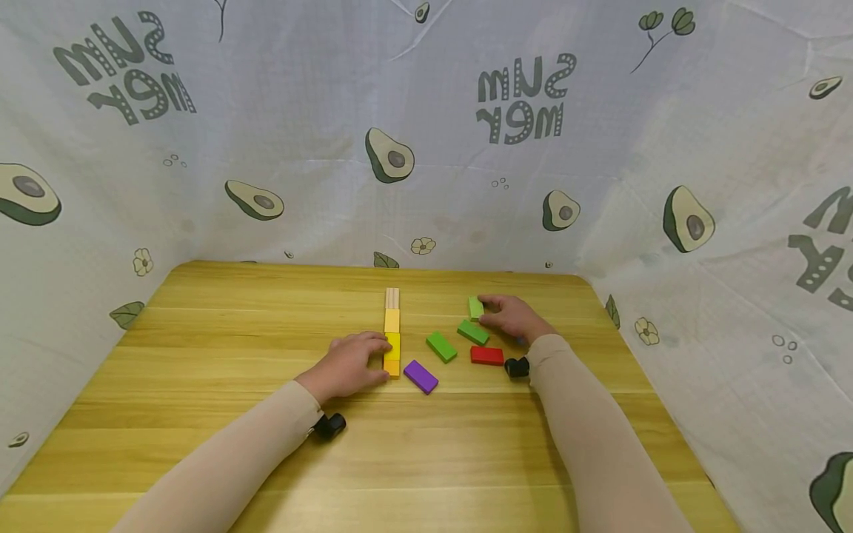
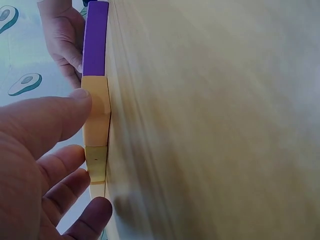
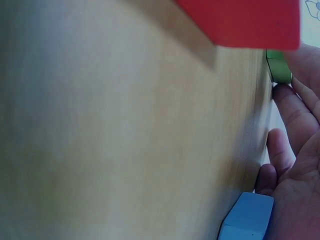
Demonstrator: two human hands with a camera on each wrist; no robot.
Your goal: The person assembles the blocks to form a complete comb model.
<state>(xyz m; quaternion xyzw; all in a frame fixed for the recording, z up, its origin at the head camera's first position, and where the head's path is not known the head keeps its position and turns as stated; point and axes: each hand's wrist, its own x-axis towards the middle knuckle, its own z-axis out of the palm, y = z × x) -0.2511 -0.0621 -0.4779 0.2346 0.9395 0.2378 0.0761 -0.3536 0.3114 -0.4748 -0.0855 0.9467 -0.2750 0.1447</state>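
Observation:
A straight row of blocks runs away from me: an orange one [image 1: 392, 369] nearest, a yellow one [image 1: 393, 346], a yellow-orange one [image 1: 392, 320] and a plain wooden piece [image 1: 392, 298] at the far end. My left hand [image 1: 348, 364] rests along the row's left side, its thumb tip at the orange block and its other fingers loosely spread beside the yellow part. My right hand [image 1: 514, 317] pinches a light green block [image 1: 475, 308], with thumb and forefinger at its two ends; the right wrist view shows that green block [image 3: 279, 69] at the fingertips.
Between the hands lie a purple block [image 1: 421, 377], two green blocks, one left [image 1: 441, 346] and one right [image 1: 473, 332], and a red block [image 1: 487, 356]. A blue block [image 3: 247, 217] sits beneath the right wrist. Avocado-printed cloth [image 1: 320, 148] hangs behind the wooden table [image 1: 426, 474].

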